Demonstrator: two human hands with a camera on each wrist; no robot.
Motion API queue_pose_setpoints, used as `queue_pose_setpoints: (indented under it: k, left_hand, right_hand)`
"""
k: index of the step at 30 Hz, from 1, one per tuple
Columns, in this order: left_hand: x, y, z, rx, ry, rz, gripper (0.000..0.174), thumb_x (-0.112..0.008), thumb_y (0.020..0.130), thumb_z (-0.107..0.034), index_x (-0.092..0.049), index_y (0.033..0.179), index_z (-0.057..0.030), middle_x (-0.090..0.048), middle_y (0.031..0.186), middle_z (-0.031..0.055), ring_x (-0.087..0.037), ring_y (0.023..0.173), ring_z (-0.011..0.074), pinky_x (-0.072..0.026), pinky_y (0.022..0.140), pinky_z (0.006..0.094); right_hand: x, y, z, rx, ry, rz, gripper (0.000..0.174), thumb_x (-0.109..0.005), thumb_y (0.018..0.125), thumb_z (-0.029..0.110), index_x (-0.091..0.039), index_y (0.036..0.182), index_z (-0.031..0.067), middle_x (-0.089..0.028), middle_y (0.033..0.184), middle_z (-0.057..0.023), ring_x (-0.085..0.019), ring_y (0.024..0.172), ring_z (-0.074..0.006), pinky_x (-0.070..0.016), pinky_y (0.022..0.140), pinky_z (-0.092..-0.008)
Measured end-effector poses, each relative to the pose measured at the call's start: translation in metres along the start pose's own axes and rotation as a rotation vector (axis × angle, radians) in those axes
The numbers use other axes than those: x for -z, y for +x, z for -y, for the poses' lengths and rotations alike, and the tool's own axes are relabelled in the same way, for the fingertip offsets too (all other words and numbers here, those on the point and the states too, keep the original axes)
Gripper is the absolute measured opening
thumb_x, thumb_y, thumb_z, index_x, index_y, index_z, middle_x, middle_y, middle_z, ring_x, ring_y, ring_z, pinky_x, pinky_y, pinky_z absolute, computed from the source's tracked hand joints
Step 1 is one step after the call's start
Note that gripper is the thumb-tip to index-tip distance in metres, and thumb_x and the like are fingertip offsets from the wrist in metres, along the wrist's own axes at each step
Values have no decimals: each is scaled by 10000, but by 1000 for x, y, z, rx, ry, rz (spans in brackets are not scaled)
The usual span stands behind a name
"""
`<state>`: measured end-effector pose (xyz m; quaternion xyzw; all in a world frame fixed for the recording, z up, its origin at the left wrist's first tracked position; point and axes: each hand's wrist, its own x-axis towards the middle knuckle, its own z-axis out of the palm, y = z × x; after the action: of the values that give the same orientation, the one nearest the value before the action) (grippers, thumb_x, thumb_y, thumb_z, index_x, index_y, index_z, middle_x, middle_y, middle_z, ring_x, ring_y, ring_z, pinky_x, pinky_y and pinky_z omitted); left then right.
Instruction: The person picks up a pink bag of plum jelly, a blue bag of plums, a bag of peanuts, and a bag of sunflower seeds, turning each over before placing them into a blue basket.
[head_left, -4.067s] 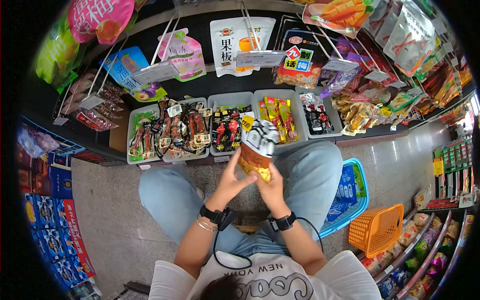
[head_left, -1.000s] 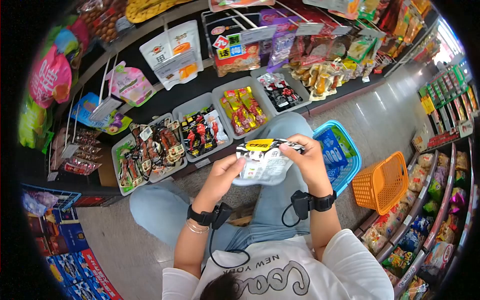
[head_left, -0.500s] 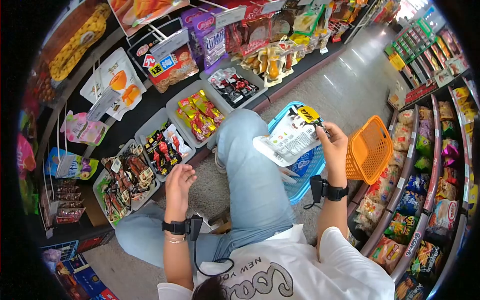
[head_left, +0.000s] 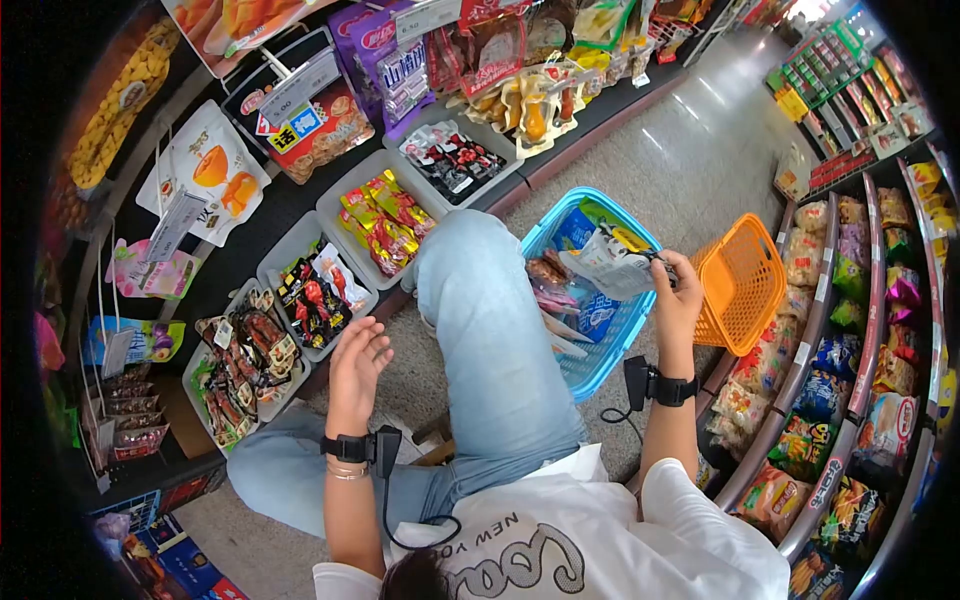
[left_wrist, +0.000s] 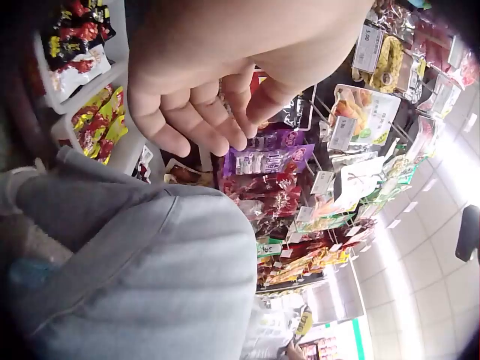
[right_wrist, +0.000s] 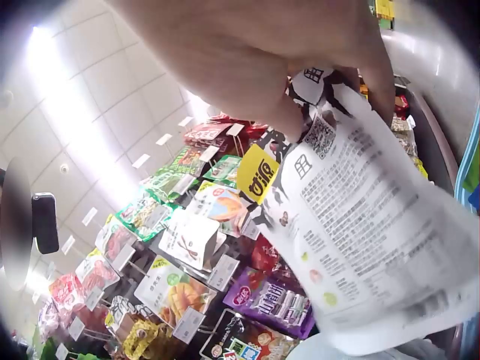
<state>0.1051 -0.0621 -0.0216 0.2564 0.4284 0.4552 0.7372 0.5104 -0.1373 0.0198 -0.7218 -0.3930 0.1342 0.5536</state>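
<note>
Centre-right, your right hand [head_left: 680,290] pinched the bag [head_left: 612,263], apparently to suspend it over the blue basket [head_left: 615,350], left hand [head_left: 357,368] loose-fingered.

The head view is bright, its fisheye lens bending the shelves [head_left: 874,260] toward black corners, with glare streaking the floor [head_left: 640,170]. Both wrist views look hazier: ceiling lights [right_wrist: 75,112] blow out white, the right hand [right_wrist: 262,60] falls in shadow, and the pouch's [right_wrist: 367,225] fine print blurs.

Blue basket [head_left: 605,350]: open above, around my pouch [head_left: 612,264].
Knee [head_left: 480,245]: between that and my left hand [head_left: 357,368].
Orange basket [head_left: 742,300]: beside my right hand [head_left: 680,295].
</note>
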Motion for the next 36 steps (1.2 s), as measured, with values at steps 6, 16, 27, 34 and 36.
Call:
queue_pose_setpoints:
  k: [6,16,27,34,36]
  left_hand:
    - [1,4,7,25,-35,6,223,-523,909,-178,-541,1108,-79,-589,1005,28,-555,896,145,-438,803,317]
    - [10,0,8,14,-47,0,220,-516,914,-178,-537,1105,-71,-587,1005,35,-558,894,148,-455,789,314]
    - [18,2,-5,14,-43,-16,212,-512,911,-163,-546,1095,-63,-596,1004,38,-578,898,138,-460,787,297]
    - [-8,12,-70,-237,-16,52,196,-486,929,-143,-540,1095,-55,-588,1020,60,-579,904,155,-467,798,318]
    - [-22,12,-97,-353,20,52,197,-487,933,-152,-539,1093,-51,-587,1024,64,-580,908,157,-469,794,315]
  right_hand:
    - [-16,8,-72,128,-253,83,126,-610,811,29,-628,936,19,-655,919,-127,-625,877,-258,-469,788,-328]
    - [-30,5,-128,264,-734,279,130,-629,742,32,-659,841,111,-645,866,-94,-566,877,-325,-455,767,-432]
    - [-56,19,-58,69,-176,268,120,-620,819,57,-637,934,27,-663,925,-93,-632,871,-210,-486,773,-310]
    - [-120,23,124,128,505,573,175,-576,889,68,-586,1050,0,-640,1012,-69,-601,914,-130,-469,806,-251]
    - [-136,16,172,92,641,700,206,-573,892,63,-568,1090,6,-632,1061,-88,-605,936,-150,-471,816,-265]
